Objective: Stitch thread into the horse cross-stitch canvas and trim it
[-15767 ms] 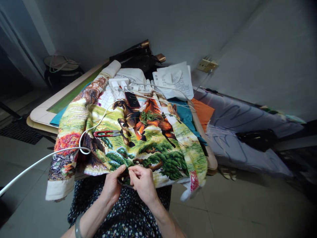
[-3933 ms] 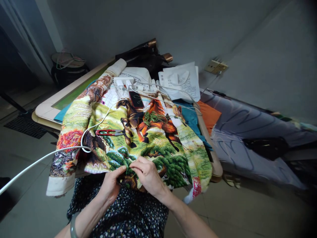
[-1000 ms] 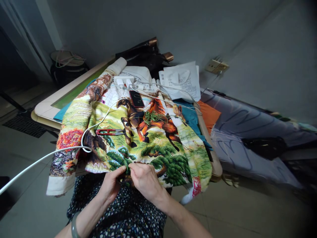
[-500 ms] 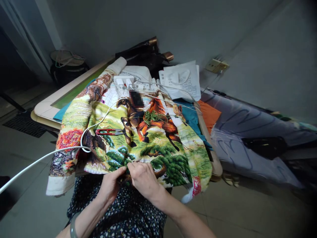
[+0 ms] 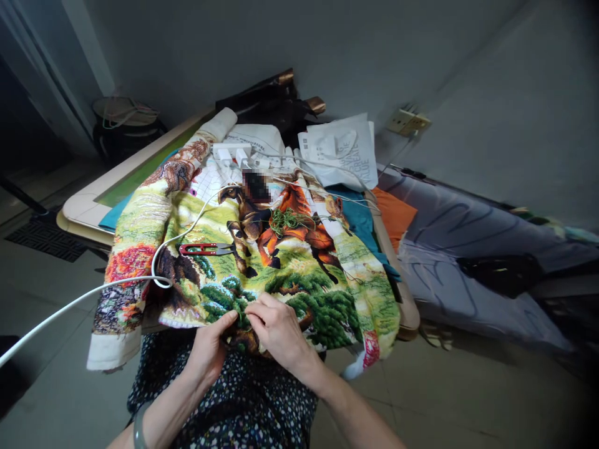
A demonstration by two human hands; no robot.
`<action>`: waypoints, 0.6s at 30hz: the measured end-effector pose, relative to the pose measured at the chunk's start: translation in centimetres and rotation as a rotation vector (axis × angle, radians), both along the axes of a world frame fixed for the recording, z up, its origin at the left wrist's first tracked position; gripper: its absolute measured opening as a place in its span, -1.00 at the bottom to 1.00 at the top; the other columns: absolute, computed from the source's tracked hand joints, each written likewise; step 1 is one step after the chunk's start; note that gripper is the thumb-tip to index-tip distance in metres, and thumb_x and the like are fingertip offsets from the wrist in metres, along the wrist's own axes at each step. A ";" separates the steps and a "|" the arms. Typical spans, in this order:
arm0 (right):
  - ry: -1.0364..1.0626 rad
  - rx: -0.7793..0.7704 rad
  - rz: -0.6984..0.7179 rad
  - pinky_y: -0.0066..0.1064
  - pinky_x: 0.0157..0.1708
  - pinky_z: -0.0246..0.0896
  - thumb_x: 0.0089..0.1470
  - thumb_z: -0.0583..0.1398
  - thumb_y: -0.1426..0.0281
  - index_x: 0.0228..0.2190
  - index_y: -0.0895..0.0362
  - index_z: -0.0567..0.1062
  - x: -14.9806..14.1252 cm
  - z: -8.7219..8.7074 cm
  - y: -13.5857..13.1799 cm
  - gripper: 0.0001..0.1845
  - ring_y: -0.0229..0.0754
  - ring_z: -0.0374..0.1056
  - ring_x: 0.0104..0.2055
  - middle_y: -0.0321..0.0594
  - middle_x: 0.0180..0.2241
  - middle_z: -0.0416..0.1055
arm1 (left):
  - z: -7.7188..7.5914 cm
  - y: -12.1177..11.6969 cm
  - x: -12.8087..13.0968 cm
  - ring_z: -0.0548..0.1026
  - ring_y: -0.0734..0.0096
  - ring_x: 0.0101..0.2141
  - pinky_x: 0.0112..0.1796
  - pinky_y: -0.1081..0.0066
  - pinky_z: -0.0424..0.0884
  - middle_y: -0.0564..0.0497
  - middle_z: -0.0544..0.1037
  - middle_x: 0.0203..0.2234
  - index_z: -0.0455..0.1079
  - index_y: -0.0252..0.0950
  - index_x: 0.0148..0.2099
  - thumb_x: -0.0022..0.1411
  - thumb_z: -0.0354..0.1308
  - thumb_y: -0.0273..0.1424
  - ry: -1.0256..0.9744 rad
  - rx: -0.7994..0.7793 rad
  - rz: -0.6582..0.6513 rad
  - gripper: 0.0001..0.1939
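A cross-stitch cloth [image 5: 299, 268] with horses, trees and green grass drapes over the table's front edge toward my lap. My left hand [image 5: 208, 349] grips its lower edge, thumb on top and the other fingers hidden beneath. Just to the right, my right hand [image 5: 276, 330] is closed in a pinch above the dark green tree stitches; whatever sits between its fingertips is too small to make out. Red thread snips [image 5: 201, 249] lie on the cloth up and left of my hands. A tangle of green thread [image 5: 284, 221] rests on the orange horse.
A white cable [image 5: 84, 296] loops across the cloth's left side to a power strip [image 5: 231, 149]. White printed bags [image 5: 339, 149] lie at the table's back. The rolled left side of the cloth hangs past the table edge [image 5: 77, 209]. A wall socket [image 5: 407, 123] is at right.
My right hand has lifted slightly up and right, opening a small gap from my left thumb. My left hand stays about where it was on the cloth's edge.
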State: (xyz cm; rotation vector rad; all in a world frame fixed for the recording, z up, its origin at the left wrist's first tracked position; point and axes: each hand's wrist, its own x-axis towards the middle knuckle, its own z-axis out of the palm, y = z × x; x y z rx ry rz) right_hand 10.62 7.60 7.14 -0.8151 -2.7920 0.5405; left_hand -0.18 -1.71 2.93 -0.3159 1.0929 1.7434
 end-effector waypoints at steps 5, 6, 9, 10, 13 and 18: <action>0.120 -0.065 0.025 -0.47 -0.34 0.18 0.21 0.25 0.56 -0.34 0.14 0.63 0.3 -0.5 0.3 -0.84 -0.24 0.39 -0.36 -0.25 -0.39 0.43 | -0.1 -0.1 -0.2 0.53 0.29 -0.43 -0.33 0.33 0.45 -0.09 0.66 -0.50 0.62 -0.42 -0.45 -0.39 0.57 -0.35 -0.038 -0.030 -0.075 -0.63; 0.139 -0.079 0.031 -0.47 -0.33 0.19 0.21 0.25 0.57 -0.34 0.14 0.63 0.3 -0.5 0.4 -0.84 -0.24 0.39 -0.35 -0.25 -0.39 0.43 | -0.3 -0.1 -0.2 0.51 0.31 -0.44 -0.35 0.35 0.44 -0.08 0.66 -0.51 0.62 -0.42 -0.46 -0.39 0.57 -0.35 -0.040 -0.031 -0.080 -0.64; 0.191 -0.121 0.040 -0.46 -0.31 0.20 0.20 0.25 0.59 -0.35 0.15 0.62 0.3 -0.6 0.6 -0.83 -0.23 0.39 -0.34 -0.26 -0.40 0.43 | -0.6 -0.1 -0.3 0.48 0.35 -0.46 -0.37 0.38 0.41 -0.04 0.64 -0.53 0.62 -0.41 -0.47 -0.39 0.56 -0.36 -0.032 -0.039 -0.080 -0.65; 0.208 -0.137 0.039 -0.46 -0.31 0.20 0.20 0.25 0.59 -0.35 0.15 0.62 0.3 -0.6 0.7 -0.83 -0.23 0.39 -0.34 -0.26 -0.40 0.43 | -0.7 -0.1 -0.3 0.47 0.37 -0.46 -0.38 0.39 0.40 -0.03 0.64 -0.54 0.62 -0.41 -0.48 -0.40 0.56 -0.35 -0.029 -0.045 -0.081 -0.65; 0.268 -0.177 0.036 -0.46 -0.32 0.20 0.18 0.25 0.62 -0.37 0.15 0.62 0.3 -0.9 0.8 -0.82 -0.23 0.38 -0.36 -0.27 -0.42 0.43 | -0.8 0.0 -0.4 0.45 0.38 -0.46 -0.38 0.40 0.38 -0.02 0.62 -0.56 0.61 -0.41 -0.51 -0.43 0.56 -0.35 -0.031 -0.056 -0.085 -0.65; 0.362 -0.257 0.033 -0.47 -0.33 0.21 0.15 0.26 0.63 -0.39 0.14 0.64 0.2 -1.5 1.0 -0.80 -0.24 0.39 -0.38 -0.27 -0.43 0.46 | -0.7 0.1 -0.5 0.46 0.37 -0.44 -0.36 0.39 0.39 -0.03 0.63 -0.55 0.60 -0.41 -0.51 -0.42 0.55 -0.37 -0.053 -0.056 -0.096 -0.66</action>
